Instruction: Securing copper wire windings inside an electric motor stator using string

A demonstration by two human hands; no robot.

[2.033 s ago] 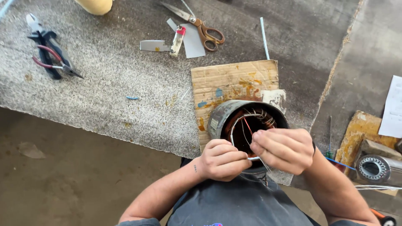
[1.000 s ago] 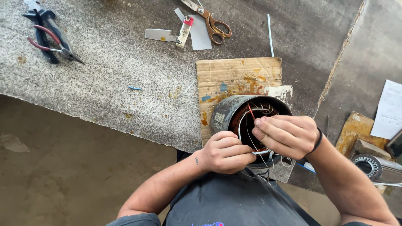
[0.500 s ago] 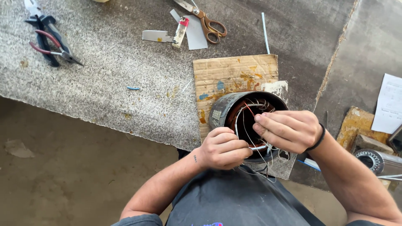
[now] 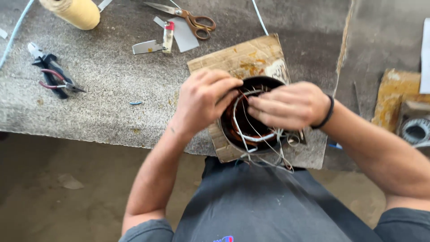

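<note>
A round dark motor stator [image 4: 251, 143] with copper windings and white sleeved wires inside stands on a wooden board [image 4: 233, 56] at the near edge of a stone worktop. My left hand [image 4: 204, 98] rests on the stator's left rim, fingers reaching into the bore and pinching the windings. My right hand [image 4: 286, 105], a black band on its wrist, comes over the right rim with fingertips pressing on the wires inside. Loose thin wires [image 4: 273, 157] hang out of the stator's near side.
On the worktop lie pliers and cutters [image 4: 53, 78] at the left, a yellow twine spool [image 4: 74, 11], scissors [image 4: 190, 18], a lighter [image 4: 168, 36] and grey paper strips [image 4: 145, 46]. Another stator part [image 4: 414, 130] sits at the right, beside a rusty block.
My left hand has moved from the near rim up to the left rim and into the bore. The right hand stays over the right side. The camera has moved closer.
</note>
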